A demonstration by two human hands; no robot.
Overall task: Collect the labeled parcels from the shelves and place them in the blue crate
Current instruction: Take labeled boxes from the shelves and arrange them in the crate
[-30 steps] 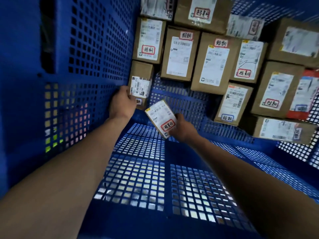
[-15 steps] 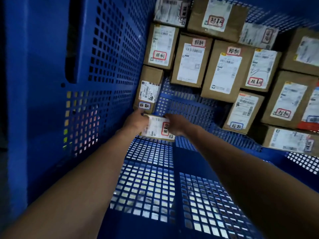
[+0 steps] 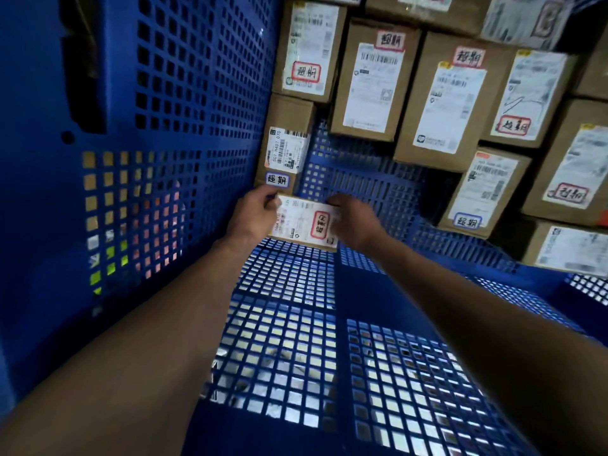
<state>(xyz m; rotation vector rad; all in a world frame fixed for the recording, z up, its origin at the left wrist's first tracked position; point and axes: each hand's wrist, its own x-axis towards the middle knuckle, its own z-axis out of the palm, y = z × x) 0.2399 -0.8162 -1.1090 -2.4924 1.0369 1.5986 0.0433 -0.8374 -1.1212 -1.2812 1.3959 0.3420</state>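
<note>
Left hand [image 3: 251,217] and right hand [image 3: 353,222] each gripped one end of a small parcel [image 3: 304,240], fingers curled round its short edges. The fingertips beneath it were hidden, so I could not tell whether it rested on the floor of the blue crate [image 3: 197,93] or was held just above it. The parcel lay low in the far left corner of the crate, its long axis running left to right. Its white label [image 3: 292,218] faced up, and a red-framed stamp [image 3: 321,224] sat toward the right end with its characters turned sideways. The label's fine print was too blurred to read. Just beyond it, touching or nearly so, a narrow box [image 3: 286,120] of brown cardboard lay against the left wall, its long axis running near to far, with a blue-framed stamp [image 3: 277,180] at its near end. More stacked parcels [image 3: 371,87], rectangular cardboard boxes with white labels and red or blue stamps, filled the far end and right side. Those at the top and right edges were cut off. The crate was hard plastic, its walls and floor pierced by a grid of square holes through which pale and coloured patches showed indistinctly.
</note>
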